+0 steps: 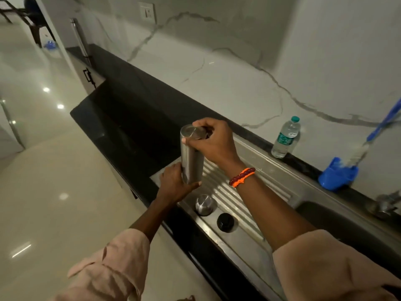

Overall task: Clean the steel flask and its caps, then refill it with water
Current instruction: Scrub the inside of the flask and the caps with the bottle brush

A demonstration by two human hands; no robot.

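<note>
Hidden: flask mouth, under right hand.
Grips: left hand clasps flask base; right hand's grip clasps its top.
Drainboard: steel cap, black cap.
Bottle: water.

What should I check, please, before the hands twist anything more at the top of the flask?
1. Left hand grips the steel flask low on its body: ok.
2. Right hand curled over the flask's top: ok.
3. Flask upright over the ridged drainboard: ok.
4. Steel cap and black cap lie apart on the drainboard: ok.
5. Whether anything remains on the flask's mouth: cannot tell.
6. Water inside the flask: cannot tell.
</note>
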